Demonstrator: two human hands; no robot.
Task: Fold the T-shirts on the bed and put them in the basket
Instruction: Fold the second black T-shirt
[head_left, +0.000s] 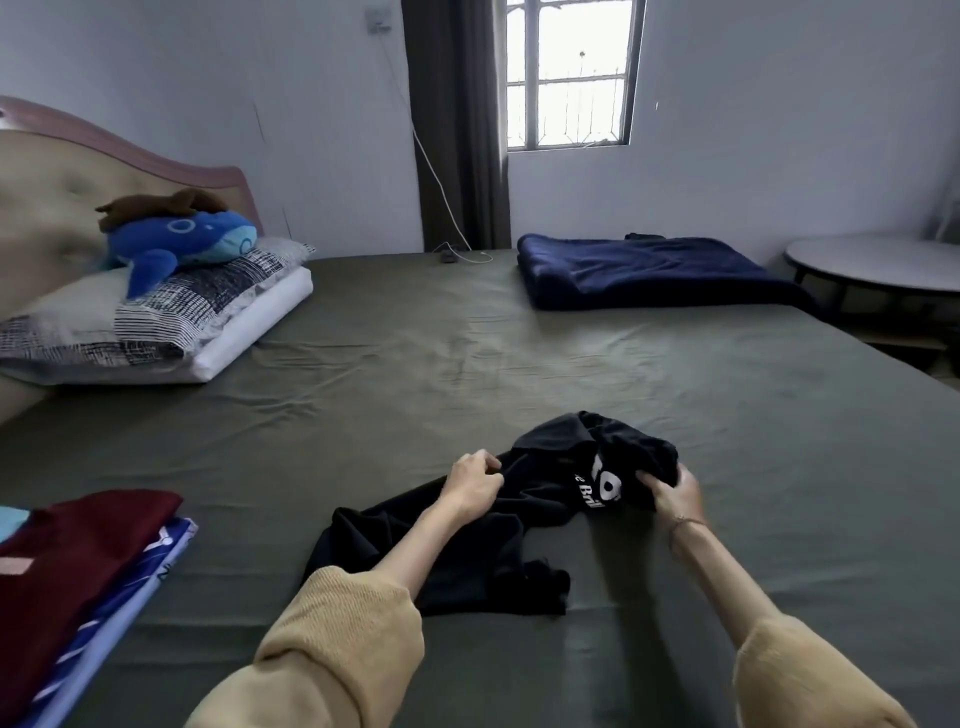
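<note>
A black T-shirt (467, 545) with white print lies crumpled on the olive-green bed sheet (519, 364) in front of me. My left hand (475, 486) pinches the cloth near the shirt's middle, fingers curled. My right hand (672, 491) grips a bunched part of the shirt beside the white print at its right end. A stack of folded T-shirts (67, 587), dark red on top and blue-and-white beneath, sits at the bed's near left edge. No basket is in view.
Pillows (171, 317) with a blue whale plush (182, 239) lie by the headboard at the left. A folded navy blanket (649, 273) rests at the bed's far right. A round table (878, 265) stands beyond the right edge. A white cable (467, 257) lies at the far side.
</note>
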